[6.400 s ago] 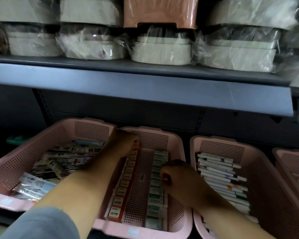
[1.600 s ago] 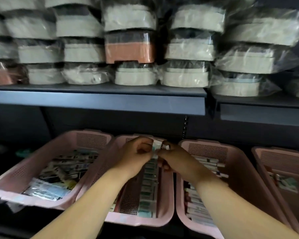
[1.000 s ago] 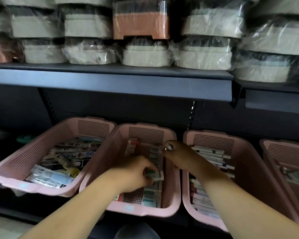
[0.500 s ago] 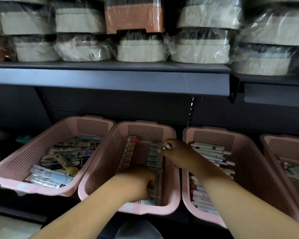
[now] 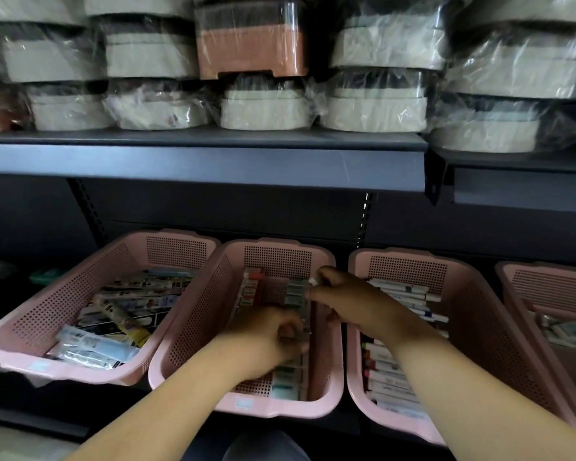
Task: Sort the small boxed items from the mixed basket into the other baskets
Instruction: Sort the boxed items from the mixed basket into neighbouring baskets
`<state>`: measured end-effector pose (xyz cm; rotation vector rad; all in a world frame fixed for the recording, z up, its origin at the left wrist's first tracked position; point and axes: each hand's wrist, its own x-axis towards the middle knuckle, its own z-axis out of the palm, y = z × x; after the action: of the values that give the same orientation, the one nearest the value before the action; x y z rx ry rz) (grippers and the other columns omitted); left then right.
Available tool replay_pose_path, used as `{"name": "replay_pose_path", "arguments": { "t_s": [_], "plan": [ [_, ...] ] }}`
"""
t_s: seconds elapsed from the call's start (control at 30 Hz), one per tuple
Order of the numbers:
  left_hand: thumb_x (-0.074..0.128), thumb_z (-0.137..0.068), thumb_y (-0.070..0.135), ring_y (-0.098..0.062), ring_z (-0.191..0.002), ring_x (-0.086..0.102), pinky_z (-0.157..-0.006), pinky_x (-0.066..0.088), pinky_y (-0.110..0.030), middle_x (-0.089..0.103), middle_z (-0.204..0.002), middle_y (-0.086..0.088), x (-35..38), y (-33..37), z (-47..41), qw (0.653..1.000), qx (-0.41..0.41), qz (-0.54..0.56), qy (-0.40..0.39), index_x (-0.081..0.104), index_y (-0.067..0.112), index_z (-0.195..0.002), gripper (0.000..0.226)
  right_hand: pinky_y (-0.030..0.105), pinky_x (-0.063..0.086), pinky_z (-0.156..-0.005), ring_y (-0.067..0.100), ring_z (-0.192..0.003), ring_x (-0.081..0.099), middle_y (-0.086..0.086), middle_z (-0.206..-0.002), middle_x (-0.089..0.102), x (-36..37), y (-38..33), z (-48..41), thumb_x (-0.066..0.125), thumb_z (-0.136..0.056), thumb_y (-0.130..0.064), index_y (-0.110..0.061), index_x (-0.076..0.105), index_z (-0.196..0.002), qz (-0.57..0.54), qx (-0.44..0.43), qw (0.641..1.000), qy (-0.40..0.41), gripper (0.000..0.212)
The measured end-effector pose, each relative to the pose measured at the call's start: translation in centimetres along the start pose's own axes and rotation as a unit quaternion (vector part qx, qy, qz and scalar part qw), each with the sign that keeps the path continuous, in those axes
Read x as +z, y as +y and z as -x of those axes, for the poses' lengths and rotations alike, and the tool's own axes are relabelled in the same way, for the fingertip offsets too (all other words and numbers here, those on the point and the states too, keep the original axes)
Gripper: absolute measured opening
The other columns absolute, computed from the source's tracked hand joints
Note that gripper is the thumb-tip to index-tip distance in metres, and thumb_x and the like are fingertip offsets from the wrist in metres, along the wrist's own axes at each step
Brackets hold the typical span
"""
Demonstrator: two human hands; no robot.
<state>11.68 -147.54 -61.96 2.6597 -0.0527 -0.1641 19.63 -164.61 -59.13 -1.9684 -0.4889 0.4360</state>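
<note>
Working the right-hand row of green boxes (image 5: 295,291) in the middle basket (image 5: 273,410), you have both hands over it. That row runs front to back along the basket's right wall. Each box seems to lie crosswise in it, long axis left to right, though only narrow faces show.

Your left hand (image 5: 270,337) sits on the middle of the row with its fingers curled against the boxes. Blur hides whether they grip one or only press, so I cannot tell.

Your right hand (image 5: 350,302) is at the far end, pinching a pale item (image 5: 314,280) just above the last boxes. I judge this hand the nearer to any gap there.

The mixed basket (image 5: 47,311) sits just beside the middle one, on your left.
</note>
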Motion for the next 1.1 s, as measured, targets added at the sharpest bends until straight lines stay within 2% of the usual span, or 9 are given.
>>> {"name": "replay_pose_path", "arguments": {
  "t_s": [0.13, 0.27, 0.37, 0.47, 0.53, 0.73, 0.83, 0.93, 1.1],
  "plan": [
    [0.078, -0.087, 0.049, 0.006, -0.088, 0.064, -0.078, 0.049, -0.017, 0.070, -0.093, 0.021, -0.6, 0.7, -0.8, 0.979, 0.003, 0.155, 0.131, 0.068, 0.045, -0.094, 0.013, 0.032, 0.053, -0.066, 0.017, -0.079, 0.063, 0.001, -0.085, 0.065, 0.7, -0.9, 0.0, 0.053, -0.100, -0.019, -0.019, 0.065, -0.093, -0.163, 0.031, 0.986, -0.026, 0.014],
    [0.081, -0.085, 0.038, 0.006, -0.070, 0.060, -0.058, 0.039, -0.012, 0.067, -0.073, 0.015, -0.8, 1.1, -1.3, 0.958, -0.003, 0.181, 0.224, 0.063, 0.030, -0.077, 0.021, 0.041, 0.056, -0.080, 0.023, -0.087, 0.064, 0.010, -0.093, 0.066, 1.6, -1.4, -0.1, 0.049, -0.100, -0.005, -0.011, 0.064, -0.097, -0.178, 0.011, 0.984, -0.021, 0.016],
    [0.078, -0.089, 0.029, 0.004, -0.069, 0.060, -0.058, 0.038, -0.013, 0.066, -0.072, 0.014, -0.9, 0.4, -1.4, 0.956, -0.007, 0.183, 0.230, 0.064, 0.026, -0.080, 0.017, 0.038, 0.056, -0.078, 0.019, -0.084, 0.064, 0.008, -0.089, 0.064, 1.3, -1.5, 0.0, 0.057, -0.099, -0.010, -0.003, 0.063, -0.099, -0.101, -0.020, 0.995, 0.002, 0.010],
    [0.078, -0.090, 0.023, 0.005, -0.078, 0.065, -0.073, 0.052, -0.020, 0.071, -0.083, 0.019, -0.9, -0.2, -1.2, 0.950, -0.001, 0.216, 0.227, 0.068, 0.033, -0.086, 0.014, 0.028, 0.047, -0.065, 0.011, -0.070, 0.059, 0.001, -0.075, 0.062, 0.8, -1.5, 0.0, 0.063, -0.094, -0.018, -0.007, 0.066, -0.092, 0.059, -0.040, 0.997, 0.032, 0.012],
    [0.080, -0.087, 0.026, 0.004, -0.082, 0.066, -0.078, 0.055, -0.025, 0.072, -0.086, 0.021, -0.9, -0.3, -0.8, 0.954, 0.009, 0.198, 0.224, 0.068, 0.041, -0.087, 0.019, 0.026, 0.051, -0.062, 0.013, -0.069, 0.065, 0.005, -0.080, 0.069, 0.9, -1.4, -0.1, 0.062, -0.094, -0.015, -0.008, 0.067, -0.096, 0.033, -0.015, 0.999, 0.027, 0.009],
    [0.080, -0.084, 0.045, -0.001, -0.088, 0.065, -0.082, 0.056, -0.027, 0.069, -0.094, 0.019, -1.6, 0.2, 0.5, 0.984, 0.025, 0.047, 0.170, 0.065, 0.045, -0.091, 0.017, 0.025, 0.054, -0.061, 0.015, -0.068, 0.068, 0.003, -0.080, 0.074, 1.5, -0.5, 0.1, 0.061, -0.096, -0.018, -0.015, 0.068, -0.104, -0.043, 0.047, 0.997, -0.045, 0.011],
    [0.076, -0.087, 0.041, -0.009, -0.094, 0.066, -0.088, 0.057, -0.032, 0.071, -0.102, 0.013, -1.9, 0.0, 1.1, 0.998, 0.014, -0.038, 0.044, 0.073, 0.034, -0.105, 0.019, 0.028, 0.053, -0.065, 0.012, -0.072, 0.068, -0.004, -0.080, 0.073, 1.0, 0.1, 0.1, 0.068, -0.092, -0.039, -0.024, 0.070, -0.097, 0.026, 0.019, 0.999, -0.014, 0.016],
    [0.079, -0.084, 0.039, -0.008, -0.089, 0.067, -0.086, 0.058, -0.032, 0.073, -0.099, 0.012, -1.3, -0.3, 1.4, 0.993, 0.027, -0.062, -0.094, 0.074, 0.033, -0.107, 0.024, 0.026, 0.050, -0.065, 0.010, -0.069, 0.064, -0.002, -0.083, 0.071, 0.8, 0.6, -0.2, 0.067, -0.092, -0.043, -0.019, 0.069, -0.102, 0.035, 0.034, 0.999, 0.021, 0.026],
    [0.078, -0.084, 0.038, -0.011, -0.089, 0.063, -0.077, 0.052, -0.027, 0.064, -0.093, 0.016, -0.1, -0.3, 1.1, 0.983, 0.041, -0.096, -0.151, 0.070, 0.035, -0.102, 0.020, 0.026, 0.048, -0.064, 0.012, -0.069, 0.062, 0.003, -0.085, 0.071, 0.9, 1.0, -0.4, 0.067, -0.094, -0.037, -0.012, 0.069, -0.101, 0.042, 0.036, 0.998, 0.023, 0.026]
  ]
}}
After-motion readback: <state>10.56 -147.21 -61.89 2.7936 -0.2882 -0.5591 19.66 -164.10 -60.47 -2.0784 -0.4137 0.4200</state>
